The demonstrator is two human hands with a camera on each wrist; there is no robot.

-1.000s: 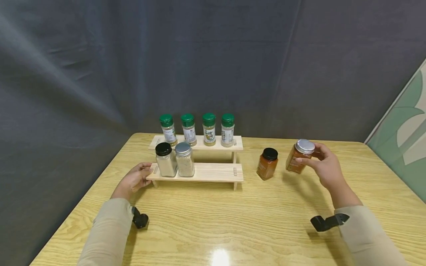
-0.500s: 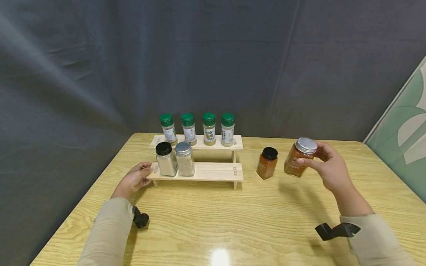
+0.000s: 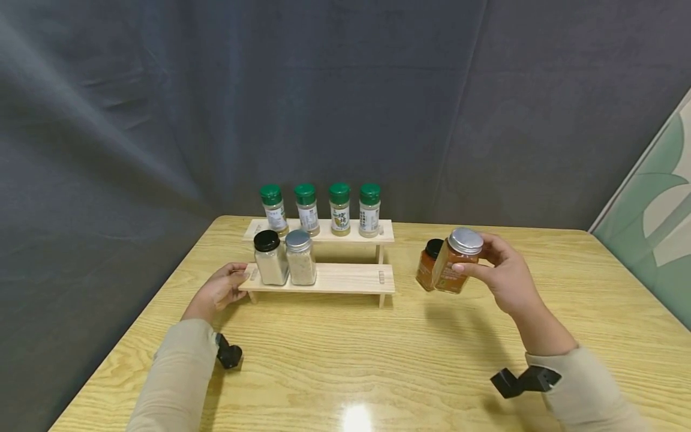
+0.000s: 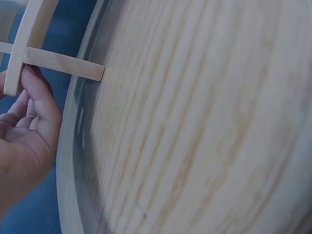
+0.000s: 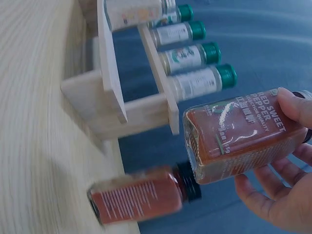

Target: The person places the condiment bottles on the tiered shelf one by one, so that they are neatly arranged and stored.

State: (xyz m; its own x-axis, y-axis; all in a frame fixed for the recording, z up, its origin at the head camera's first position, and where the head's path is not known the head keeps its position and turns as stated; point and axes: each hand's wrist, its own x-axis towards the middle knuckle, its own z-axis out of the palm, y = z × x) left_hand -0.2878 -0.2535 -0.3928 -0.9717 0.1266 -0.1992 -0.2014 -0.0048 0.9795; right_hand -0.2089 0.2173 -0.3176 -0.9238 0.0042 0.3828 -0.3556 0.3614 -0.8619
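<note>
My right hand (image 3: 502, 276) holds a square glass jar of red sweet pepper powder (image 3: 457, 270), silver-lidded and raised over the table. In the right wrist view, thumb and fingers grip this jar (image 5: 239, 131) near its lid. A similar red jar (image 3: 425, 270) with a black lid stands just behind it, partly hidden in the head view. At the left, my left hand (image 3: 220, 289) pinches the end of the lower board of a two-tier wooden spice rack (image 3: 348, 277). The left wrist view shows this hand (image 4: 36, 126) with its thumb and fingers at the board edge, beside a leg.
On the lower tier sit a black-lidded jar of pale powder (image 3: 272, 267) and a silver-lidded jar (image 3: 302, 267), both towards the left. Several green-capped spice shakers (image 3: 340, 219) line the upper tier. A dark curtain (image 3: 345, 108) hangs behind the wooden table (image 3: 324, 366).
My right hand first drew slightly nearer, then moved left with the silver-lidded jar, which now overlaps the black-lidded red jar. The left hand and the rack have stayed in place.
</note>
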